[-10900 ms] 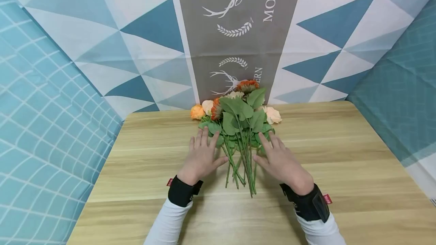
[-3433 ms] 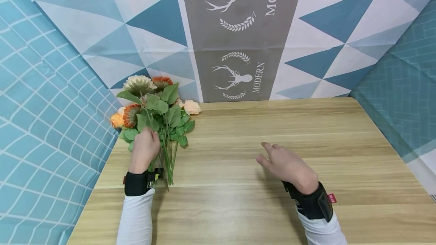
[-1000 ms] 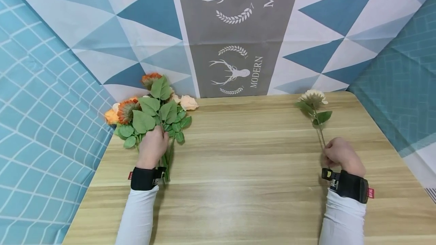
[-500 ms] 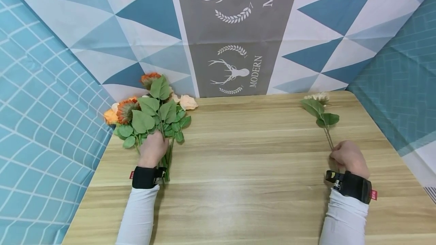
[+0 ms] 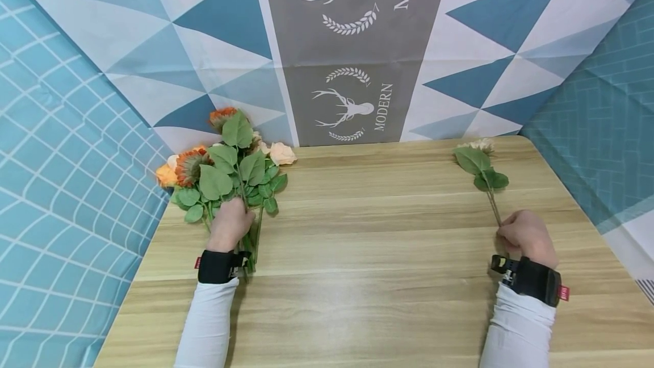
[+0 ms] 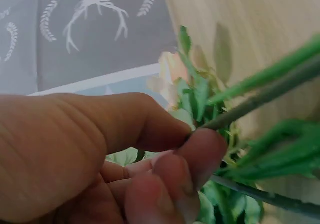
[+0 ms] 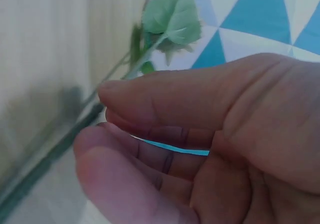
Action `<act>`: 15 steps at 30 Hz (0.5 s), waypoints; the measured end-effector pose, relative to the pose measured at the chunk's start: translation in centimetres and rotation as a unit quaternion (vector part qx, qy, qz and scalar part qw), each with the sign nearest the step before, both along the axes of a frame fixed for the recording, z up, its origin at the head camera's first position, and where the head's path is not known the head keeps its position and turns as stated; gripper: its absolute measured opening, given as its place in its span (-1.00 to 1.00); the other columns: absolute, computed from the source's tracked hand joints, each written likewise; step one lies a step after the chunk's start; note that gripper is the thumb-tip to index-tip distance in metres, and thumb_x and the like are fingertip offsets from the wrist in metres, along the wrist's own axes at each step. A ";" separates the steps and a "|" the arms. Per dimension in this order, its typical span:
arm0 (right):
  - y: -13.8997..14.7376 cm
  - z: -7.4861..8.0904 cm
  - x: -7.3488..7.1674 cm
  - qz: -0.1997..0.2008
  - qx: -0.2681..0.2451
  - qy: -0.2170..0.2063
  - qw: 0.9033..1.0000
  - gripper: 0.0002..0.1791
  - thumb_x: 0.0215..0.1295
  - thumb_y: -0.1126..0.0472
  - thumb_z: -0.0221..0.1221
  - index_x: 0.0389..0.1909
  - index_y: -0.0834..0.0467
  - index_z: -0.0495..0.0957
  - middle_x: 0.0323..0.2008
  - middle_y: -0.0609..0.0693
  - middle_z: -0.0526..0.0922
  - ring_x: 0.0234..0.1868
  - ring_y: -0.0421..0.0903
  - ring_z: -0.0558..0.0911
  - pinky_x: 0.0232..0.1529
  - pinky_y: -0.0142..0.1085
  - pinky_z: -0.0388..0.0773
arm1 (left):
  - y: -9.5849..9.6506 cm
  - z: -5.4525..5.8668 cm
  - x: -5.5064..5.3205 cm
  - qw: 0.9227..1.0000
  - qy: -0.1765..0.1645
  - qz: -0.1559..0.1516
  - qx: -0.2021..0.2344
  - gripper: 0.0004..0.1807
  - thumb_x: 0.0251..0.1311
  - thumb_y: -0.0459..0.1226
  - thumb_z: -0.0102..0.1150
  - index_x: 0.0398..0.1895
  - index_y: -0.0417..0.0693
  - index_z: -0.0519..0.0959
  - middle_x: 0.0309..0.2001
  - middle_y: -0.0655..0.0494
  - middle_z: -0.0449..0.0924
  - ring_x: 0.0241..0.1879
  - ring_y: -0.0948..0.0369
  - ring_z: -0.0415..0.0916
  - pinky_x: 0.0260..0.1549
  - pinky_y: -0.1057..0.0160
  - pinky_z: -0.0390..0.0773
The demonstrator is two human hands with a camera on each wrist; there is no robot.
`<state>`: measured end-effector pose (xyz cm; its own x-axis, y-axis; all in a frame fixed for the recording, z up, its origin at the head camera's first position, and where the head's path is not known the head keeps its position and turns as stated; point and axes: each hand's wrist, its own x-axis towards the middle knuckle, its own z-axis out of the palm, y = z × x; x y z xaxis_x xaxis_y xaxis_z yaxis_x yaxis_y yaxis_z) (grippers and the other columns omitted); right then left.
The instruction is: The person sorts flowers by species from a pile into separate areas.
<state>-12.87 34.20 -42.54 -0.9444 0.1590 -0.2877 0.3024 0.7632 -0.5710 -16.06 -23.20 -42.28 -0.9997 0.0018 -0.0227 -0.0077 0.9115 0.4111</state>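
At the table's left side, my left hand (image 5: 231, 225) pinches a flower stem (image 6: 255, 100) between thumb and fingertips. That stem rises into a bunch of artificial flowers (image 5: 214, 182), with an orange-red bloom (image 5: 222, 118) at its top, an orange rose (image 5: 166, 176) at left and a pale peach rose (image 5: 282, 154) at right. On the right side, my right hand (image 5: 529, 235) holds the stem of a single white flower (image 5: 477, 145) with thumb and fingers. The white flower lies low over the table, its bloom partly hidden behind a green leaf (image 7: 172, 17).
A wood-grain table (image 5: 357, 277) spans the space between both hands. Behind it hangs a patterned cloth (image 5: 352, 50) with grey and blue panels. Blue tiled-print cloth (image 5: 76, 197) borders the left, a teal cloth (image 5: 603, 118) the right.
The white flower left the bunch at left and is at the right in my right hand, its bloom now lowered toward the table. The orange-red bloom on top of the bunch has shifted slightly upward.
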 end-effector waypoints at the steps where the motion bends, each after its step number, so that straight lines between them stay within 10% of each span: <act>1: -0.1 0.2 0.0 0.002 0.003 0.001 1.000 -0.73 0.09 0.34 0.07 -0.29 0.52 0.45 -0.65 0.06 0.54 -0.61 -0.06 0.54 -0.60 -0.21 0.46 | 0.0 0.1 0.0 1.000 0.010 -0.004 0.011 -0.56 0.10 -0.43 -0.08 -0.87 0.03 0.10 -0.82 0.20 -0.03 -0.88 0.24 0.03 -0.87 0.29 0.11; 15: -6.1 4.8 -0.3 0.064 0.029 0.115 0.991 -0.62 0.36 0.10 -0.06 -0.12 0.38 0.43 -0.49 0.20 0.60 -0.59 -0.07 0.56 -0.64 -0.21 0.43 | 2.9 3.2 1.5 0.987 0.140 -0.046 0.057 -0.88 0.12 -0.43 -0.10 -0.55 -0.17 0.27 -0.73 0.08 0.21 -0.84 0.23 0.14 -0.85 0.28 0.15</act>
<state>-13.15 28.07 -37.71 -0.9974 0.0430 -0.0570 0.0678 0.8207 -0.5673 -14.56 -20.31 -39.07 -0.9623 0.0789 0.2605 0.2011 0.8510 0.4851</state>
